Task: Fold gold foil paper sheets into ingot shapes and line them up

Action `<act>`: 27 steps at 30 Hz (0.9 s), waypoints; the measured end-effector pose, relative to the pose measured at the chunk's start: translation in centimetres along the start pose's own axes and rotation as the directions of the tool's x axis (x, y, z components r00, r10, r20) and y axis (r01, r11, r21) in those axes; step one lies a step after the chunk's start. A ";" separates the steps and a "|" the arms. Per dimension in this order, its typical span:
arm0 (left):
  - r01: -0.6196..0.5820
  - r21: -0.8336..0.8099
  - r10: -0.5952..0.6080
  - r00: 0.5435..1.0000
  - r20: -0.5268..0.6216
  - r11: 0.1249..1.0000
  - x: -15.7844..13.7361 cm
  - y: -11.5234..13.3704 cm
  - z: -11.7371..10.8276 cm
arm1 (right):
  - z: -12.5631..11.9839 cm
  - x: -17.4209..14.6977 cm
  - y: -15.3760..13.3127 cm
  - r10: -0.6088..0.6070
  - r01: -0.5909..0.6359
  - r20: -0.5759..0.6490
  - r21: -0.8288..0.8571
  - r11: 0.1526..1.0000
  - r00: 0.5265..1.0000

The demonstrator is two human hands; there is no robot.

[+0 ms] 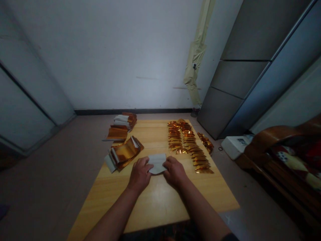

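Note:
A pale grey sheet of paper (157,163) is stretched between my two hands, just above or on the wooden table (155,204). My left hand (140,172) pinches its left edge, thumb on top. At the right edge, my right hand (175,170) grips it the same way. The sheet's near edge curves slightly. Left of my left hand lies a loose stack of gold foil paper (125,151) with some pale sides showing. Rows of folded gold foil pieces (175,135) overlap one another to the right of my right hand.
More foil sheets (117,133) and a curled bundle (129,118) sit at the table's far left. Further folded foil (206,142) lies beyond the right edge. A grey refrigerator (233,73), a white box (234,147) and a wooden seat (265,157) stand right.

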State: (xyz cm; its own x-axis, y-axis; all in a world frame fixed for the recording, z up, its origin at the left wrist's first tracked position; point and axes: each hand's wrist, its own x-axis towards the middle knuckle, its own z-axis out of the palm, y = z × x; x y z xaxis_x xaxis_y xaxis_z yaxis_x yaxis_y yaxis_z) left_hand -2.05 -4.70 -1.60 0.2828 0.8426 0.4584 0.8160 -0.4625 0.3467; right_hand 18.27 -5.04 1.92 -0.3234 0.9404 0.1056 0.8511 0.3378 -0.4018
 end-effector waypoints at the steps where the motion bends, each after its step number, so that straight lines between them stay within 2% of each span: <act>1: -0.012 0.009 0.012 1.000 0.008 1.000 0.0 0.1 -0.1 | 0.0 -0.1 0.1 -0.014 0.014 0.000 -0.002 1.000 1.000; 7: -0.100 0.042 0.095 0.990 0.106 0.994 -0.5 0.5 -1.7 | -0.6 -1.1 0.4 -0.142 0.140 -0.026 -0.078 0.987 0.990; 12: -0.122 0.032 0.114 0.977 0.178 0.992 -0.1 1.0 -2.8 | -0.8 -0.9 0.3 -0.153 0.149 -0.031 -0.106 0.983 0.988; 15: -0.080 0.069 0.068 0.984 0.163 0.994 0.6 1.4 -2.3 | 0.0 -0.2 0.0 -0.068 0.060 -0.069 -0.107 0.992 0.995; 20: -0.007 0.147 -0.006 0.996 0.086 0.989 1.5 2.1 -0.8 | 0.7 0.9 -0.7 0.159 -0.170 -0.114 -0.095 0.981 0.981; 27: -0.160 0.059 0.155 0.984 0.083 0.985 1.1 1.3 0.0 | 0.5 1.3 -0.5 0.232 -0.234 -0.065 -0.026 0.972 0.971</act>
State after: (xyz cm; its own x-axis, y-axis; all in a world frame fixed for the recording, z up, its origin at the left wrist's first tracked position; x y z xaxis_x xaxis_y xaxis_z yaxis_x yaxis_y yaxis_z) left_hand -0.62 -4.38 -0.63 0.4472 0.7805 0.4369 0.7882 -0.5748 0.2200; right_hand 17.23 -3.98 1.78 -0.0893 0.9936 0.0688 0.9138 0.1092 -0.3913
